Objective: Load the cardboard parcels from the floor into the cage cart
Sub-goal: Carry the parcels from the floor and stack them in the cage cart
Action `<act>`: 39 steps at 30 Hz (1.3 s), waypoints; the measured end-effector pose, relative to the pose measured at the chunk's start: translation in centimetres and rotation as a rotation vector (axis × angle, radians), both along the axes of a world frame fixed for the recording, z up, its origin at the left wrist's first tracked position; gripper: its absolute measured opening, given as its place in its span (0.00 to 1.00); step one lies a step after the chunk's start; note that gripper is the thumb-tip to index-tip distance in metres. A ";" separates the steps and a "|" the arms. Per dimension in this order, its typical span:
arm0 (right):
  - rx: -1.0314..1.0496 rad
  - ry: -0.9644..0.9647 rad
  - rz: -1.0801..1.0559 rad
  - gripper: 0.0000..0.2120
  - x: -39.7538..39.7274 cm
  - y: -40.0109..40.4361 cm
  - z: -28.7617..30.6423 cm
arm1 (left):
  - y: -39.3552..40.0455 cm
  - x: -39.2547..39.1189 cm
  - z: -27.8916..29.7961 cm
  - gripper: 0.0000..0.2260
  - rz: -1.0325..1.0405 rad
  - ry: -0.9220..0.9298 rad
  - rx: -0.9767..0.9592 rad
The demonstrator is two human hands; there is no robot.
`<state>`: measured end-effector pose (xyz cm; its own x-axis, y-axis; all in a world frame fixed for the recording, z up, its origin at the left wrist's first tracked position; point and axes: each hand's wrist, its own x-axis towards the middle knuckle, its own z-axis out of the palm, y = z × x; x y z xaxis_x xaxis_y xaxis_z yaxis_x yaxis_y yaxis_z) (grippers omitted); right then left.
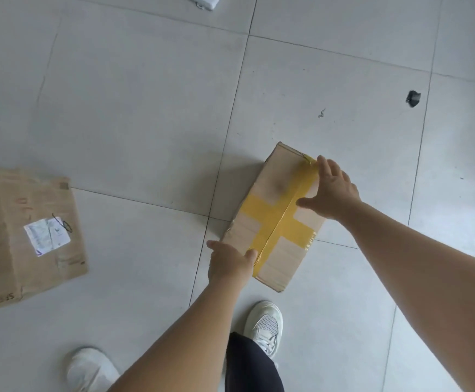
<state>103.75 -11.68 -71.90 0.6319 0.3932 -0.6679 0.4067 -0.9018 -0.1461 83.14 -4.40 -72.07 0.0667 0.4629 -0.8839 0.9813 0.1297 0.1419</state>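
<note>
- The taped box (pixel 276 219), a small cardboard parcel sealed with a cross of yellow tape, lies flat on the tiled floor (pixel 134 114), directly ahead of the person's white shoes (pixel 264 325). It is taken as the reference point below.
- Left hand (pixel 229 264): at the near end of the taped box, thumb on the top face at the tape, fingers going down over the near-left edge. It appears to be gripping that end; the fingertips are hidden, so how far they wrap cannot be confirmed.
- Right hand (pixel 331 193): at the far-right side of the taped box, fingers spread and fairly straight, thumb extended over the top face. It rests against the edge; the grip is not yet closed.
- The taped box shows no sign of having left the floor. Judgement: the step in hand is taking hold for the lift, not the lift itself.
- A larger box (pixel 29 236), worn and carrying a white label, lies on the floor well to the left of the taped box, untouched.
- A white item (pixel 205 1), cut off at the frame's top edge, lies far beyond the taped box; whether it is a parcel cannot be told.
- A small dark scrap (pixel 413 98) lies beyond and to the right of the taped box.
- The cage cart is out of view, so nothing can be reported about its contents.
- Judgement: at least two parcels remain to be loaded; the task is clearly incomplete.
</note>
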 end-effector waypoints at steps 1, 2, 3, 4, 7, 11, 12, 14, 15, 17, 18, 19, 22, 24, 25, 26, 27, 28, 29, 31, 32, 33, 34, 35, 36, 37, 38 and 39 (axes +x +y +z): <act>-0.006 0.002 0.021 0.53 0.4 0.2 -0.8 | -0.2 0.3 -0.7 0.40 0.049 0.019 -0.005; -0.014 0.001 0.041 0.55 0.7 0.2 -1.6 | -0.3 0.5 -1.3 0.40 0.099 0.036 -0.009; -0.021 -0.004 0.054 0.56 0.8 0.2 -2.3 | -0.4 0.6 -2.0 0.40 0.147 0.048 -0.012; -0.025 -0.012 0.058 0.57 0.9 0.2 -3.0 | -0.5 0.6 -2.6 0.41 0.198 0.055 -0.014; -0.044 -0.008 0.037 0.60 1.3 0.2 -4.0 | -0.8 0.1 -4.3 0.40 0.366 0.041 -0.039; -0.089 -0.006 0.017 0.59 1.6 0.4 -4.0 | -0.8 -1.0 -4.9 0.26 0.449 0.006 -0.031; -0.097 -0.003 0.005 0.59 1.3 0.6 -3.9 | -0.7 -1.1 -4.8 0.26 0.509 -0.012 -0.031; -0.109 0.021 -0.044 0.58 0.2 0.7 -3.6 | -0.4 -1.6 -4.7 0.26 0.619 -0.067 -0.009; -0.108 0.040 -0.080 0.58 -0.6 0.6 -3.5 | 0.0 -2.0 -4.4 0.27 0.651 -0.094 0.007; -0.089 0.083 -0.161 0.57 -2.7 0.4 -3.1 | 1.1 -3.1 -3.6 0.29 0.658 -0.128 0.044; -0.071 0.103 -0.201 0.57 -3.9 0.4 -2.8 | 1.9 -3.8 -3.1 0.30 0.648 -0.139 0.069; -0.053 0.121 -0.239 0.57 -5.1 0.5 -2.4 | 2.7 -4.7 -2.6 0.31 0.632 -0.153 0.104; 0.007 0.131 -0.303 0.55 -8.3 1.5 -0.1 | 5.3 -7.2 -0.4 0.32 0.583 -0.193 0.204; 0.062 0.118 -0.333 0.54 -10.0 2.9 2.3 | 7.0 -8.6 1.9 0.31 0.567 -0.231 0.263; 0.095 0.110 -0.343 0.53 -10.7 3.6 3.7 | 7.9 -9.3 3.2 0.30 0.564 -0.252 0.292; 0.129 0.100 -0.351 0.52 -11.4 4.3 5.3 | 8.9 -9.9 4.6 0.30 0.564 -0.273 0.315; 0.161 0.091 -0.359 0.52 -12.1 5.1 6.9 | 9.8 -10.5 6.1 0.30 0.559 -0.303 0.335; 0.192 0.080 -0.364 0.51 -12.8 5.8 8.6 | 10.8 -11.2 7.8 0.31 0.554 -0.333 0.351; 0.220 0.068 -0.369 0.51 -13.5 6.6 10.3 | 11.8 -11.8 9.5 0.32 0.545 -0.370 0.368; 0.273 0.046 -0.378 0.51 -14.9 8.2 14.0 | 13.7 -13.2 13.3 0.35 0.545 -0.442 0.387; 0.303 0.034 -0.385 0.51 -15.7 9.0 15.9 | 14.7 -13.9 15.3 0.35 0.548 -0.479 0.396; 0.338 0.023 -0.394 0.50 -16.5 9.8 17.8 | 15.7 -14.7 17.3 0.36 0.544 -0.514 0.410; 0.374 0.011 -0.402 0.50 -17.4 10.6 19.7 | 16.6 -15.5 19.5 0.36 0.539 -0.536 0.426; 0.407 0.001 -0.406 0.50 -18.3 11.5 21.6 | 17.6 -16.3 21.7 0.37 0.533 -0.558 0.449; 0.437 -0.009 -0.408 0.50 -19.3 12.4 23.6 | 18.6 -17.1 23.8 0.37 0.531 -0.577 0.472; 0.464 -0.018 -0.411 0.50 -20.3 13.3 25.5 | 19.5 -18.0 25.9 0.38 0.532 -0.603 0.499; 0.490 -0.024 -0.414 0.50 -21.2 14.2 27.4 | 20.5 -18.9 28.0 0.38 0.529 -0.622 0.525; 0.514 -0.028 -0.417 0.50 -22.2 15.1 29.3 | 21.3 -19.8 30.0 0.37 0.518 -0.641 0.558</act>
<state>81.57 3.44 -42.57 0.8147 0.3760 -0.4414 0.0485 -0.8028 -0.5943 63.30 16.95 -42.03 0.1277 0.9083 -0.3983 0.5384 0.2738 0.7970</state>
